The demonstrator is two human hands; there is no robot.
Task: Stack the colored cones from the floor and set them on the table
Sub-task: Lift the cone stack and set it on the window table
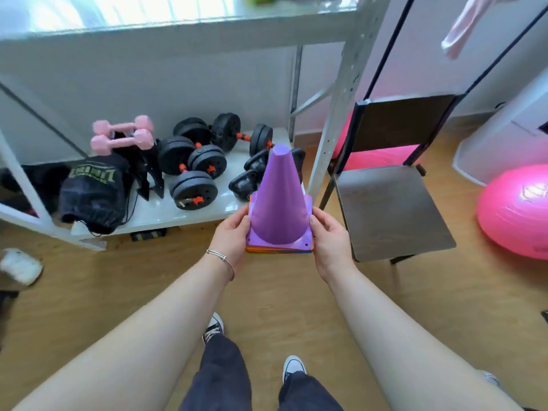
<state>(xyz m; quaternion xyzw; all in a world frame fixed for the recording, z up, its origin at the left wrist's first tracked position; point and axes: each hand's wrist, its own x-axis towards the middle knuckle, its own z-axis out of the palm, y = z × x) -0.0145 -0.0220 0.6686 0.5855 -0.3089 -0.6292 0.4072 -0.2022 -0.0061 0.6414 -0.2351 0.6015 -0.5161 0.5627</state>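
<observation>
- At frame centre, the left hand (pixel 232 235) and right hand (pixel 329 237) clasp the base edges of the cone stack (pixel 280 203), purple on top, above the floor.
- Best kept level and upright while lifting.
- The table (pixel 178 17) spans the upper left; raise the stack clear of its edge.

A home exercise room: dumbbells (pixel 189 161) on a low shelf (pixel 154 215) at centre left, a pink ball (pixel 516 212) at the right edge.

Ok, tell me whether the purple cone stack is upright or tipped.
Upright: the purple plastic cone stack points tip up, its square base level between the left hand and right hand.
</observation>
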